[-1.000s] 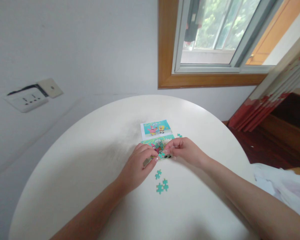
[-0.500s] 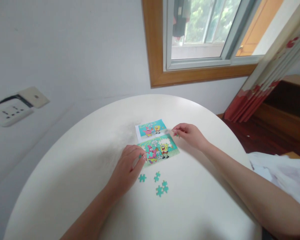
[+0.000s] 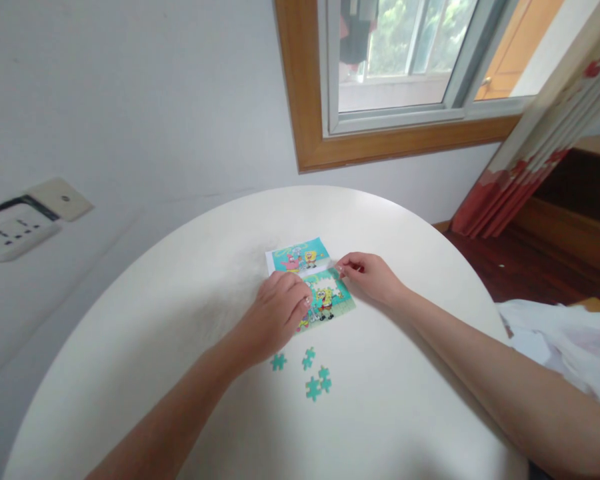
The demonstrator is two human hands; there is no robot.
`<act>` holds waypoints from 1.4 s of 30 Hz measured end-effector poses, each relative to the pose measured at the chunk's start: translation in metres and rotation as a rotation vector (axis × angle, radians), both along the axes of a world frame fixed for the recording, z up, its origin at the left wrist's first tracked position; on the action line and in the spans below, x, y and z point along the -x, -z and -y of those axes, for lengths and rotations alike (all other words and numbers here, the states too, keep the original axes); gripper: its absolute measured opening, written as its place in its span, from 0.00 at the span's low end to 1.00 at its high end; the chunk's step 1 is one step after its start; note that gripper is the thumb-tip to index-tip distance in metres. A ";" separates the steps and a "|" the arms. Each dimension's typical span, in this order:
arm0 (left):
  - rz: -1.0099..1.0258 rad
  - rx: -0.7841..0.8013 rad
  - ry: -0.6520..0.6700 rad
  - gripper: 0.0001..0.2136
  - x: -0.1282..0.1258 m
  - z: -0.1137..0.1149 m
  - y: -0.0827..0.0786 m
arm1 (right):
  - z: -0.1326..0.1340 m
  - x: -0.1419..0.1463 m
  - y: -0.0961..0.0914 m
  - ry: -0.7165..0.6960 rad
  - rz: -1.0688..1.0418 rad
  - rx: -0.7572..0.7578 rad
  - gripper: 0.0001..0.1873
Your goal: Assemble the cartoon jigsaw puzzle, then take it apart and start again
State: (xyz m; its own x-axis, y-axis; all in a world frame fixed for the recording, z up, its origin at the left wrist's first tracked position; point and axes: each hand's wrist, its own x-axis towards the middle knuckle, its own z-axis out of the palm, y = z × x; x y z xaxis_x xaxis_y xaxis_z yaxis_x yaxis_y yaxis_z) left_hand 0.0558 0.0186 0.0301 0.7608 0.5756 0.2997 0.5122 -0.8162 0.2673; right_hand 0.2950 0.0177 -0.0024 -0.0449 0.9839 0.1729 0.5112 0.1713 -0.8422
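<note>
White round table (image 3: pixel 380 380) stands near a window (image 3: pixel 400 67), hands (image 3: pixel 280 307) at the puzzle (image 3: pixel 327 308) (their grip I cannot tell)

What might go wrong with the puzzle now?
The left hand lies over part of the puzzle, so a slip might push joined pieces apart. One loose piece lies right by the left wrist, which might sweep it away. The right hand is at the far right edge, near the white gap, so a bump there might loosen the pieces around it.
</note>
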 end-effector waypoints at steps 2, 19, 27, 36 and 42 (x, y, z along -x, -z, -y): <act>-0.101 -0.023 0.067 0.12 -0.013 -0.016 -0.005 | -0.001 0.000 0.003 -0.032 0.014 -0.015 0.10; -0.639 0.050 0.274 0.13 -0.059 -0.076 -0.028 | -0.009 0.000 0.003 -0.040 0.048 -0.065 0.12; -0.707 0.144 0.314 0.13 -0.067 -0.082 -0.049 | -0.010 -0.001 0.001 -0.032 0.031 -0.049 0.11; -0.742 0.131 0.342 0.10 -0.073 -0.082 -0.046 | -0.006 0.001 -0.001 -0.050 0.036 0.002 0.11; -0.711 0.165 0.387 0.10 -0.076 -0.084 -0.043 | -0.006 0.001 -0.003 -0.034 0.074 -0.001 0.12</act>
